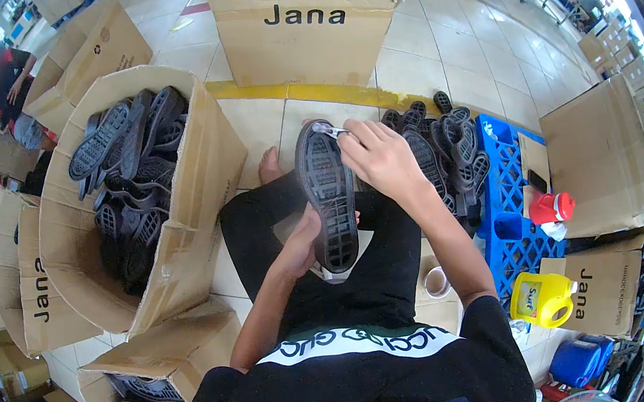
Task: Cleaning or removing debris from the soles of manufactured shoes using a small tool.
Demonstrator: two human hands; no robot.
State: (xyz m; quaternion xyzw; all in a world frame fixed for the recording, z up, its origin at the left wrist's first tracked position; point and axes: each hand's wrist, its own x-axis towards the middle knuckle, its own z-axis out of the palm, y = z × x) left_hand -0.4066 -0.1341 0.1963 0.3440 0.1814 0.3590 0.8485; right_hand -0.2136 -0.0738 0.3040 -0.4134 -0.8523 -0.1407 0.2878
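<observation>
Left grip [305,244] is clasping the dark sole [329,192] from behind, seemingly steadying it above the lap [395,252] | right grip [375,155] is pinching a small silvery tool [328,129] at the sole's far end

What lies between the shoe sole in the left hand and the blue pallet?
In the head view, the right hand and forearm, the right leg and a pile of dark soles lie between the held sole and the blue pallet.
</observation>
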